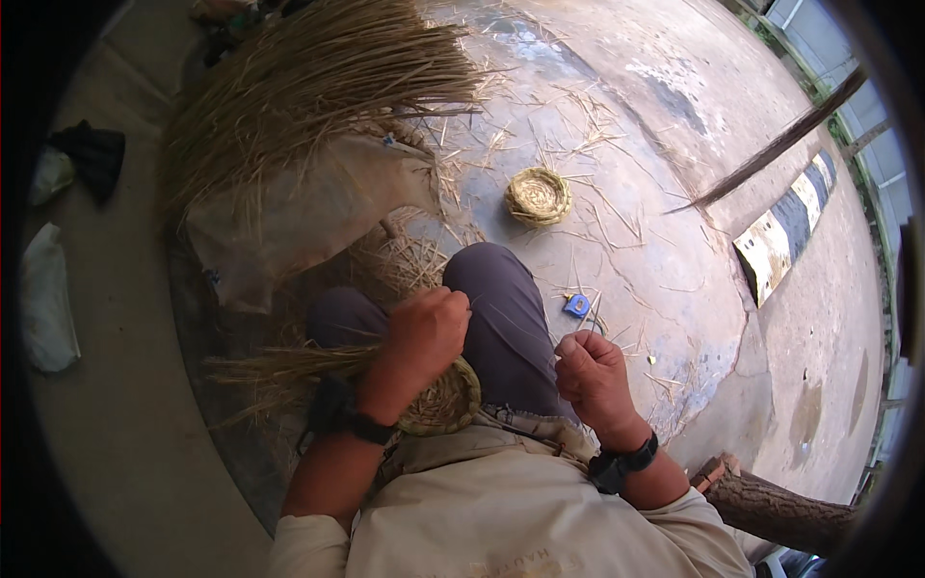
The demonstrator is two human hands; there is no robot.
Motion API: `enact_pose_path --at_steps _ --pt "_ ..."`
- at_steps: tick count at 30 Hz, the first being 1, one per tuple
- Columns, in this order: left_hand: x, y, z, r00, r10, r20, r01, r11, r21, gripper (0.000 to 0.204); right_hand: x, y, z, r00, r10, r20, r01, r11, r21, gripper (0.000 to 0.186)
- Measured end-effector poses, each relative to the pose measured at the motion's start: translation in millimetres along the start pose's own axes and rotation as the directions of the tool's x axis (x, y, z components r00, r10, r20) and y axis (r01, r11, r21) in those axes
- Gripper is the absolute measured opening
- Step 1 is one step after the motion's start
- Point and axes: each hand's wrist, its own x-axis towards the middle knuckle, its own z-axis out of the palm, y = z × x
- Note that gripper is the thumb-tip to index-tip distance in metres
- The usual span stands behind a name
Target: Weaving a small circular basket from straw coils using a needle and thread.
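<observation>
My left hand (427, 332) is raised over my lap with its fingers pinched together. What it pinches is too small to make out. To its right, beside my thigh, my right hand (590, 378) is also closed, thumb pressed to finger. A very faint thin line seems to run between the two hands. On my lap, beneath my left wrist, rests a round coiled straw basket (445, 400), partly hidden by the forearm. A bundle of loose straw (289, 371) sticks out from it toward the left.
A large straw heap (318, 77) lies over a sheet-covered support (308, 207) at the far left. A finished-looking small straw basket (538, 197) and a blue tape measure (577, 305) sit on the straw-strewn concrete. Right are a pole (780, 140), a striped block (788, 226) and a log (776, 506).
</observation>
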Motion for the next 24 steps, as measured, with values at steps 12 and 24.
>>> enact_pose_path --at_steps 12,24 --pt "-13.5 -14.1 -34.8 0.956 -0.294 0.024 0.154 0.43 -0.889 0.011 11.0 9.7 42.1 0.948 -0.319 0.018 0.309 0.902 -0.303 0.015" --pt "-47.7 -4.1 -59.7 0.879 -0.412 0.239 0.185 -0.166 -0.969 0.006 29.8 23.3 98.9 0.889 -0.406 0.213 0.457 0.748 -0.481 0.01"
